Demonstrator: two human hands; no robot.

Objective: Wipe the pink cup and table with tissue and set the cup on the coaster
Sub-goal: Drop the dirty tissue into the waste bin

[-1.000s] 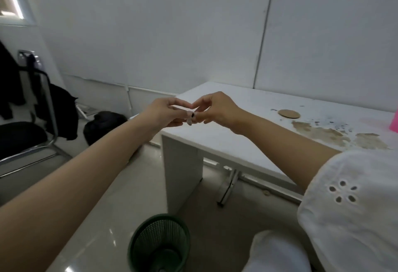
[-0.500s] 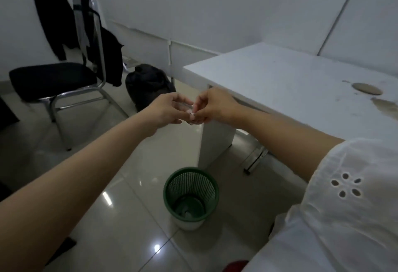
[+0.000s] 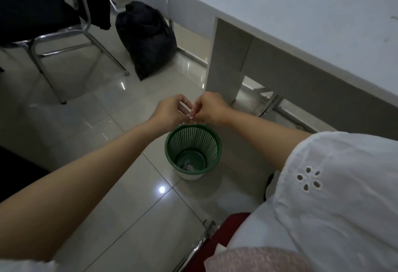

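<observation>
Your hands have swung away from the table [image 3: 312,23] at 2 o'clock to the green bin's [image 3: 167,147] 12 o'clock rim. Your right hand [image 3: 210,108] pinches a tissue scrap [image 3: 191,117]; your left hand [image 3: 170,112] curls beside it, grip unclear. Wiping looks over; pink cup and coaster are out of view.

The green bin [image 3: 166,150] stood open-topped on the near floor. The white table leg [image 3: 226,60] rose just beyond on the right. A black bag [image 3: 146,36] and a chair [image 3: 32,17] stood far left, with bare tiles between.
</observation>
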